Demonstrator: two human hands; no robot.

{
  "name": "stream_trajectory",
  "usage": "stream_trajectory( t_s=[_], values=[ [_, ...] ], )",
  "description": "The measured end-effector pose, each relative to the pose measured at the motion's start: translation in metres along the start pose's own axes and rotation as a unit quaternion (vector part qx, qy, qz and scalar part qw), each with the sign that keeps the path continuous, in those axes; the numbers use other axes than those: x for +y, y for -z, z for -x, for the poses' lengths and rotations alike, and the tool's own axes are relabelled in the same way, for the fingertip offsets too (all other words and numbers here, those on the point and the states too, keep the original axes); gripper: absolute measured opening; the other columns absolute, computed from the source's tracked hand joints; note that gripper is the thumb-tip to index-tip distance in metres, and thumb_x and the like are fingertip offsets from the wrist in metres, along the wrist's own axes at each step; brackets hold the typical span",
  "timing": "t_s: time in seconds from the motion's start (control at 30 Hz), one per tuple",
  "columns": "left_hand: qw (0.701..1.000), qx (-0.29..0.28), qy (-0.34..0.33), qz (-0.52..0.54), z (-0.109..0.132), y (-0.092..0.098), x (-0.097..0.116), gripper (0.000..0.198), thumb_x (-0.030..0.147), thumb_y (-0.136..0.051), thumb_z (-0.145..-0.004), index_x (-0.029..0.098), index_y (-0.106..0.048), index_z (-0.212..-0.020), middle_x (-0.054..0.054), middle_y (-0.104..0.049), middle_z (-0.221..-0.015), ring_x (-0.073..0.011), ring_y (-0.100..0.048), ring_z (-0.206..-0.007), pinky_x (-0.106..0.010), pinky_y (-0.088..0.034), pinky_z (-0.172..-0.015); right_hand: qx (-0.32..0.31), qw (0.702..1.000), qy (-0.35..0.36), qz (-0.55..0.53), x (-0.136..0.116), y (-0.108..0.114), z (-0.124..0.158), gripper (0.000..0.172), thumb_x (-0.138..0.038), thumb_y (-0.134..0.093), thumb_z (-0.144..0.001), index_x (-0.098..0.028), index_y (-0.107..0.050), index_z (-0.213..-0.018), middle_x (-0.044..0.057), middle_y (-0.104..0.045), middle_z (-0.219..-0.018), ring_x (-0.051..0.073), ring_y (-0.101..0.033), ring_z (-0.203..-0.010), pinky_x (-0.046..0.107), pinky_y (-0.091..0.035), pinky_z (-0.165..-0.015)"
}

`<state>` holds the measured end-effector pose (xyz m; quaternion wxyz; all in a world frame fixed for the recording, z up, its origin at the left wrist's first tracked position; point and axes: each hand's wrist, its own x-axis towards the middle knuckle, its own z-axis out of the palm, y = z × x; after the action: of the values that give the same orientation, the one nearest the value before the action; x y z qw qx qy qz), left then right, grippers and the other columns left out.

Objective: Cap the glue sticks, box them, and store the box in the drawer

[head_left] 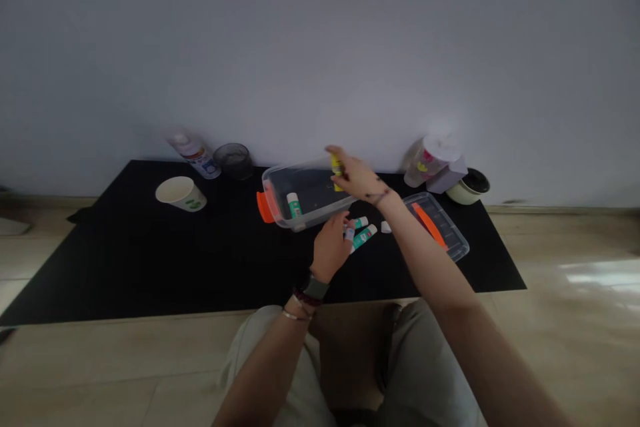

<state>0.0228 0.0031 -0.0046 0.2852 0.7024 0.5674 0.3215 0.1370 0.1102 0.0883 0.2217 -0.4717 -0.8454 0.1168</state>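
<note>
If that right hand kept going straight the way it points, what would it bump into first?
The right hand would probably reach the wall first, passing above the clear box; depth is hard to judge.

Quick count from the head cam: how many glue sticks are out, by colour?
Green glue sticks: 3, one in the clear bin, two by the left hand
Yellow glue stick: 1, in the right hand
Total: 4
</note>
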Motion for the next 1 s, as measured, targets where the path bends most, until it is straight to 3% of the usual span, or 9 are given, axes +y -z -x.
stream_trajectory(
  t_s=[0.13,0.3,0.43,0.5,0.63,0.77,0.83,0.93,1.0],
  values=[
    [0.974,0.005,0.042,0.223,-0.001,-0.009,-0.001,0.04,0.041,-0.031,-0.103,0.018,-0.053,-0.129,-0.011,-0.065,-0.119,-0.0213,-0.063,-0.107,-0.039,-0.049,-0.097,0.093,0.975,-0.15,-0.137,0.014,0.01,0.079,0.07,-0.035,-0.06,-0.089,-0.019,-0.026,-0.148,0.006,-0.067,-0.093,0.018,-0.065,-0.07,0.033,-0.053,-0.069],
    [0.902,-0.22,0.093,0.361,0.008,-0.026,0.005,0.047,0.057,-0.044,-0.096,0.02,-0.052,-0.124,-0.009,-0.065,-0.109,-0.0179,-0.067,-0.088,-0.032,-0.054,-0.075,0.036,0.923,-0.243,-0.297,0.02,-0.026,0.152,0.054,-0.038,-0.06,-0.085,-0.023,-0.038,-0.132,-0.003,-0.06,-0.076,0.015,-0.06,-0.059,0.026,-0.048,-0.055],
    [0.884,-0.267,0.115,0.365,0.015,-0.036,0.002,0.05,0.063,-0.047,-0.092,0.017,-0.052,-0.111,0.0,-0.057,-0.079,-0.0095,-0.055,-0.059,-0.024,-0.046,-0.057,0.054,0.935,-0.258,-0.238,0.025,-0.038,0.154,0.02,-0.039,-0.056,-0.086,-0.023,-0.05,-0.095,-0.007,-0.049,-0.064,0.013,-0.053,-0.055,0.023,-0.041,-0.054],
    [0.889,-0.266,0.106,0.358,0.016,-0.039,0.0,0.051,0.067,-0.05,-0.089,0.017,-0.053,-0.099,0.004,-0.05,-0.068,-0.0078,-0.045,-0.053,-0.022,-0.039,-0.051,0.054,0.94,-0.249,-0.225,0.028,-0.036,0.151,0.019,-0.039,-0.056,-0.086,-0.023,-0.047,-0.082,-0.007,-0.045,-0.061,0.012,-0.049,-0.055,0.022,-0.038,-0.054],
    [0.88,-0.291,0.098,0.363,0.016,-0.034,0.01,0.054,0.072,-0.047,-0.087,0.018,-0.05,-0.087,0.007,-0.043,-0.06,-0.0071,-0.037,-0.048,-0.021,-0.031,-0.045,0.024,0.916,-0.242,-0.319,0.023,-0.032,0.152,0.015,-0.038,-0.054,-0.085,-0.024,-0.048,-0.085,-0.01,-0.041,-0.053,0.011,-0.046,-0.049,0.02,-0.032,-0.048],
    [0.838,-0.335,0.103,0.419,0.021,-0.022,0.027,0.053,0.071,-0.048,-0.087,0.019,-0.047,-0.084,0.008,-0.039,-0.055,-0.0066,-0.035,-0.044,-0.02,-0.03,-0.044,0.046,0.903,-0.226,-0.363,0.012,-0.027,0.155,0.017,-0.03,-0.056,-0.081,-0.024,-0.05,-0.095,-0.013,-0.033,-0.048,0.009,-0.034,-0.04,0.02,-0.022,-0.043],
    [0.798,-0.379,0.116,0.453,0.03,-0.017,0.027,0.053,0.072,-0.046,-0.088,0.019,-0.046,-0.082,0.009,-0.036,-0.053,-0.0064,-0.032,-0.041,-0.02,-0.03,-0.042,0.103,0.902,-0.218,-0.357,0.019,-0.012,0.156,0.016,-0.028,-0.056,-0.078,-0.024,-0.051,-0.093,-0.012,-0.034,-0.05,0.008,-0.033,-0.041,0.021,-0.022,-0.043],
    [0.743,-0.457,0.12,0.474,0.046,-0.015,0.018,0.058,0.075,-0.036,-0.089,0.019,-0.047,-0.081,0.009,-0.032,-0.05,-0.0074,-0.03,-0.039,-0.021,-0.029,-0.04,0.351,0.836,-0.239,-0.347,0.055,0.027,0.163,0.012,-0.032,-0.051,-0.079,-0.025,-0.045,-0.087,-0.009,-0.038,-0.058,0.008,-0.032,-0.043,0.02,-0.024,-0.043],
    [0.761,-0.461,0.118,0.441,0.05,-0.016,0.011,0.059,0.074,-0.032,-0.09,0.018,-0.05,-0.084,0.008,-0.035,-0.051,-0.0087,-0.034,-0.04,-0.021,-0.031,-0.041,0.454,0.786,-0.236,-0.346,0.082,0.049,0.173,0.014,-0.039,-0.045,-0.085,-0.027,-0.041,-0.093,-0.011,-0.032,-0.056,0.009,-0.026,-0.04,0.02,-0.021,-0.041]
  ],
)
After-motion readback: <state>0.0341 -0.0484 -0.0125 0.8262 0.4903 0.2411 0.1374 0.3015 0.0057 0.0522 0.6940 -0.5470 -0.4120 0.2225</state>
